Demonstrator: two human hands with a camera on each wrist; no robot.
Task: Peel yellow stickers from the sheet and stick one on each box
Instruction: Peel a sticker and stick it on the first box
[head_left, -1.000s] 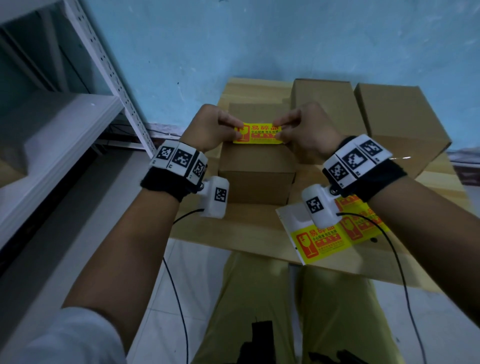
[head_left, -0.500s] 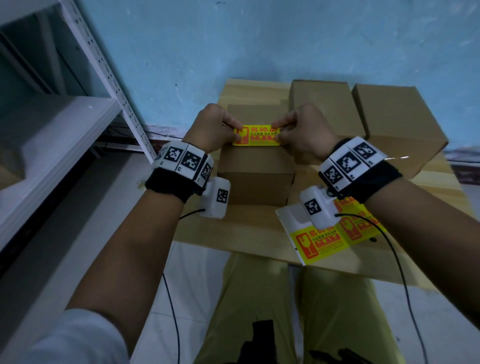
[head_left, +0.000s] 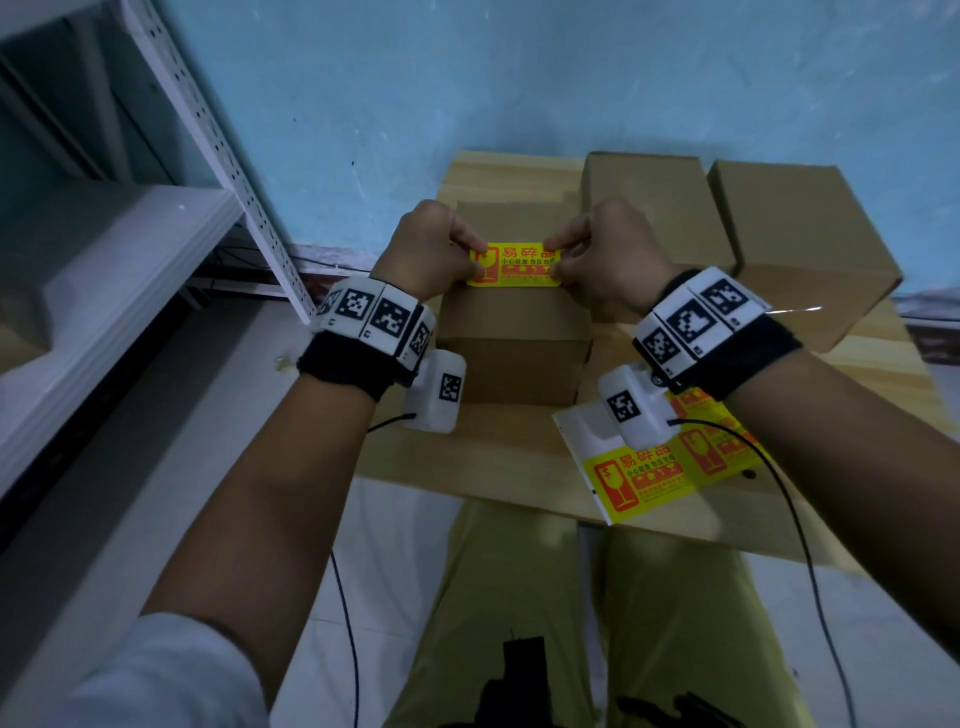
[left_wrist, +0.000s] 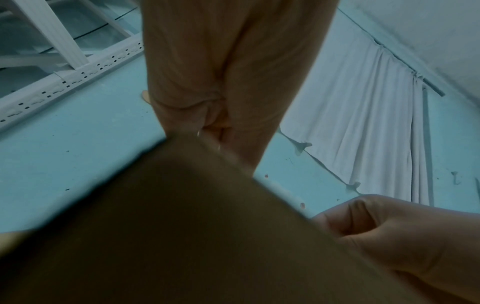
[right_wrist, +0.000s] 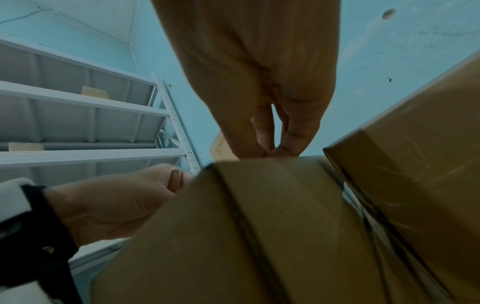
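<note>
Both hands, the left hand (head_left: 431, 254) and the right hand (head_left: 605, 252), pinch the ends of a yellow sticker (head_left: 514, 266) over the near box (head_left: 511, 332). If one end drops first, it could stick crooked or wrinkle.

I log the near box (head_left: 514, 332) as landmark: sticker (head_left: 515, 266) over its top, two boxes (head_left: 654, 208) (head_left: 800, 239) right-behind, sticker sheet (head_left: 649, 467) right-front, shelving (head_left: 130, 249) left.

Storeroom: metal shelving (head_left: 218, 150), cardboard boxes (head_left: 800, 244)
</note>
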